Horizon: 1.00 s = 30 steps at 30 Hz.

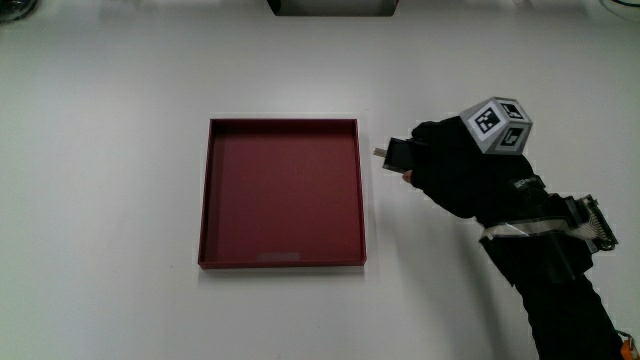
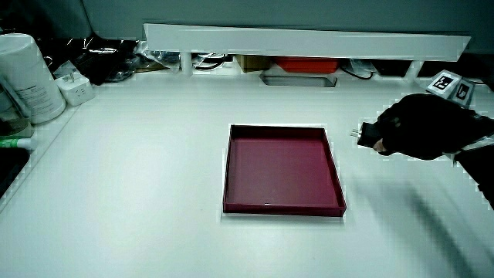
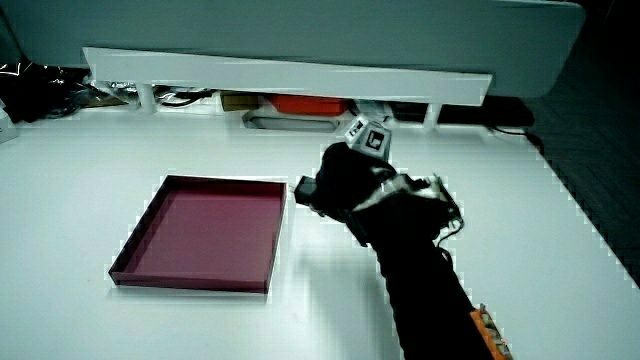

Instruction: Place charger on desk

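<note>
Hand (image 1: 455, 165) grips charger (image 1: 397, 153) just beside red tray (image 1: 281, 262) on desk (image 1: 120, 120).

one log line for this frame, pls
hand: shut on charger | position: beside red tray, above the table | tray: holds nothing | charger: not yet set down

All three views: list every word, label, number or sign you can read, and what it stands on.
None can be read.
Cube on the hand: black-and-white square patterns, no letters.
White canister at the table's edge: grey print, too blurred to read.
Charger and red tray: no marking shows.
</note>
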Motion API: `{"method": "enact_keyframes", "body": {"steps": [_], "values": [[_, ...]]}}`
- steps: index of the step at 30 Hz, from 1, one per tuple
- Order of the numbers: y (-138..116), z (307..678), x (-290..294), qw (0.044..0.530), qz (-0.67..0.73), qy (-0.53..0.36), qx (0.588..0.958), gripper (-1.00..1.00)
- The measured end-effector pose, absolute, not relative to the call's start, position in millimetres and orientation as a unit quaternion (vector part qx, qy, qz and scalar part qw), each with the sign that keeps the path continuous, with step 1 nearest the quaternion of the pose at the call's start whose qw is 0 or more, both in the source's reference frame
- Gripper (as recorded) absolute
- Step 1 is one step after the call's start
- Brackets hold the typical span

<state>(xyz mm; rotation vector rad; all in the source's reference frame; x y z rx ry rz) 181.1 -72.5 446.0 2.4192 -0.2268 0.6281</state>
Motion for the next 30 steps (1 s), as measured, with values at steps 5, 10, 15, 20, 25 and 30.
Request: {"method": "enact_keyframes", "body": {"steps": [5, 10, 15, 20, 25, 30], "values": [[-73.4, 477.9, 206.6, 0.339, 0.236, -0.039, 0.91, 0.0], [-70.2, 506.0, 219.5, 0.363, 0.219, -0.008, 0.906, 0.0], [-64.5, 532.7, 226.9, 0.384, 0.202, 0.013, 0.901, 0.0], [-62.3, 541.7, 231.0, 0.394, 0.211, 0.024, 0.894, 0.0], [-62.2, 543.4, 227.7, 0.402, 0.205, 0.02, 0.892, -0.04], [-60.4, 547.5, 229.5, 0.404, 0.203, 0.024, 0.892, -0.23]]}}
